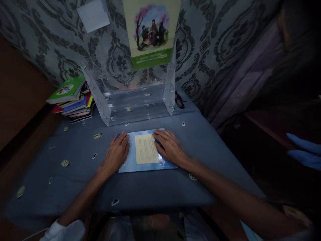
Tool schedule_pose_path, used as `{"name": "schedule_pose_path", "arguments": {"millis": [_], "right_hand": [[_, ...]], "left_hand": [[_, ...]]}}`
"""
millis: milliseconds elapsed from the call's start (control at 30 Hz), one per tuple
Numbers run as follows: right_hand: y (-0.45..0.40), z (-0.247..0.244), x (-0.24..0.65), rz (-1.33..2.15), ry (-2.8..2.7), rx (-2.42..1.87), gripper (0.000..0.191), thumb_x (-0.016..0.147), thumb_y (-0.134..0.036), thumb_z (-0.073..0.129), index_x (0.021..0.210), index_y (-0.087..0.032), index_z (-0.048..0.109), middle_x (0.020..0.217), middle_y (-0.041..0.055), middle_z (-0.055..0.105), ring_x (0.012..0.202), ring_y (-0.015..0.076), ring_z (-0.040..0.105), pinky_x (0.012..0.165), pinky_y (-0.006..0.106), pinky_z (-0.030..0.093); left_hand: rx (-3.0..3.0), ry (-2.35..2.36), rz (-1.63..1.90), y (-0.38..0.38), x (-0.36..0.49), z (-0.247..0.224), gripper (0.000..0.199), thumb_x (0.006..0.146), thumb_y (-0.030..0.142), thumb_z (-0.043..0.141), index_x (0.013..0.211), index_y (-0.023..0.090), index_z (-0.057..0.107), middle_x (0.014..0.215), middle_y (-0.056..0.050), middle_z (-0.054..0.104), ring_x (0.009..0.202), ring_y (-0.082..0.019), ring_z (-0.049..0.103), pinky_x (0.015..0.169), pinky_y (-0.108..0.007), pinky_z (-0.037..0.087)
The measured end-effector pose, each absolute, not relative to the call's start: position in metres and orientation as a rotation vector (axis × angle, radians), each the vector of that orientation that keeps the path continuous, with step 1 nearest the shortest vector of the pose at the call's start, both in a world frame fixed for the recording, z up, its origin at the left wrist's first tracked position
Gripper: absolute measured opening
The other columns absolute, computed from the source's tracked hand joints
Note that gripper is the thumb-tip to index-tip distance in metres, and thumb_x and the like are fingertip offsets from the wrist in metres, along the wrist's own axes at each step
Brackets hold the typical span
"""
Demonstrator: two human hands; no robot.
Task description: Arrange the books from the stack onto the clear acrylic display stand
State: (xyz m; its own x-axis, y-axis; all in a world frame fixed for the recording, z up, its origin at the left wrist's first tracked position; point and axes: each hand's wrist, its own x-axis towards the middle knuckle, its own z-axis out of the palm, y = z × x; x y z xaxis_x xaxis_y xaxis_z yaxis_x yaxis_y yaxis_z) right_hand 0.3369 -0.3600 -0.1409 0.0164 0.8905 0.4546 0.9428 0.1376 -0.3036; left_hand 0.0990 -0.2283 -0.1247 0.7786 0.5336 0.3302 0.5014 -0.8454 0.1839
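A thin light-blue book [130,164] with a cream text panel [146,150] lies flat on the table, its long side toward me. On its left edge rests my left hand [117,149], palm down with the fingers extended. My right hand [168,144] lies across the book's right part, fingers stretched toward the upper edge and the thumb apart. Something dark blue shows between that thumb and the index finger; I cannot tell whether it is a printed part of the book. Neither hand grips anything that I can see.
Behind the book stands a clear plastic rack [137,117]. A pile of books [77,100] is at its left, and dark-framed glasses [179,101] lie at its right. A blue cloth [150,190] with small prints covers the table. A green-and-cream poster [152,36] hangs behind.
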Motion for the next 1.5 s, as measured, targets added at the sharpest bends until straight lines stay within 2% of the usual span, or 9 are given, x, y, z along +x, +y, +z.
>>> {"name": "schedule_pose_path", "arguments": {"millis": [233,367,467,600,733,933,1200,1333,1500], "right_hand": [[-0.36,-0.138,0.34,-0.15,-1.925,-1.699,0.033,0.098,-0.023,0.044,0.121,-0.015,0.066,0.126,0.0161,0.069,0.122,0.031,0.059,0.106,0.057,0.044],[-0.361,-0.122,0.321,-0.028,-2.122,-1.404,0.032,0.1,-0.02,0.044,0.123,-0.019,0.066,0.127,0.0119,0.07,0.124,0.0273,0.06,0.108,0.053,0.044],[-0.361,-0.107,0.29,0.184,-2.329,-1.135,0.033,0.102,-0.022,0.042,0.127,-0.016,0.064,0.129,0.0113,0.069,0.123,0.0234,0.061,0.109,0.046,0.045],[-0.357,-0.098,0.248,0.378,-2.533,-0.919,0.039,0.105,-0.026,0.04,0.137,-0.013,0.057,0.14,0.0131,0.062,0.134,0.0218,0.053,0.116,0.046,0.038],[-0.347,-0.101,0.228,0.428,-2.621,-0.913,0.042,0.105,-0.031,0.042,0.143,-0.015,0.051,0.147,0.0122,0.056,0.142,0.0206,0.044,0.122,0.044,0.03],[-0.331,-0.107,0.226,0.418,-2.638,-0.961,0.044,0.105,-0.032,0.043,0.144,-0.013,0.05,0.148,0.0134,0.054,0.143,0.0215,0.043,0.124,0.046,0.026],[-0.297,-0.124,0.236,0.341,-2.55,-1.016,0.041,0.105,-0.029,0.041,0.141,-0.013,0.054,0.147,0.0137,0.055,0.142,0.0211,0.045,0.122,0.046,0.031],[-0.278,-0.128,0.244,0.293,-2.53,-1.081,0.041,0.106,-0.029,0.04,0.141,-0.014,0.054,0.147,0.0136,0.055,0.141,0.0211,0.046,0.122,0.048,0.032],[-0.262,-0.127,0.249,0.286,-2.474,-1.16,0.04,0.105,-0.03,0.04,0.14,-0.017,0.056,0.147,0.013,0.055,0.141,0.0223,0.046,0.12,0.051,0.034]], "left_hand": [[2.429,0.946,0.741,-0.187,0.076,-0.114,0.036,0.095,0.023,0.04,0.116,0.018,0.069,0.113,-0.007,0.073,0.107,-0.024,0.067,0.101,-0.042,0.051],[2.259,0.862,0.728,-0.171,0.068,-0.124,0.035,0.091,0.022,0.042,0.106,0.018,0.073,0.103,-0.006,0.075,0.1,-0.022,0.069,0.097,-0.038,0.051],[2.168,0.808,0.744,-0.166,0.067,-0.13,0.034,0.089,0.023,0.044,0.102,0.017,0.074,0.105,-0.007,0.075,0.101,-0.022,0.069,0.098,-0.038,0.051],[2.066,0.798,0.737,-0.162,0.066,-0.131,0.033,0.088,0.024,0.047,0.103,0.017,0.075,0.107,-0.007,0.076,0.105,-0.023,0.069,0.101,-0.039,0.049],[2.049,0.784,0.728,-0.162,0.066,-0.129,0.033,0.089,0.023,0.047,0.103,0.016,0.075,0.108,-0.006,0.076,0.106,-0.023,0.069,0.102,-0.039,0.049],[2.036,0.744,0.718,-0.164,0.065,-0.128,0.034,0.094,0.031,0.047,0.109,0.015,0.073,0.11,-0.007,0.075,0.107,-0.023,0.068,0.103,-0.038,0.048],[1.926,0.746,0.761,-0.168,0.067,-0.129,0.049,0.099,0.053,0.043,0.117,0.014,0.068,0.11,-0.01,0.075,0.11,-0.025,0.067,0.104,-0.039,0.047],[1.873,0.784,0.816,-0.169,0.068,-0.13,0.055,0.1,0.056,0.038,0.121,0.013,0.065,0.113,-0.012,0.074,0.113,-0.024,0.066,0.106,-0.038,0.046],[1.85,0.827,0.867,-0.168,0.067,-0.132,0.057,0.1,0.058,0.036,0.124,0.013,0.062,0.116,-0.014,0.072,0.114,-0.025,0.066,0.098,-0.039,0.05]]}}
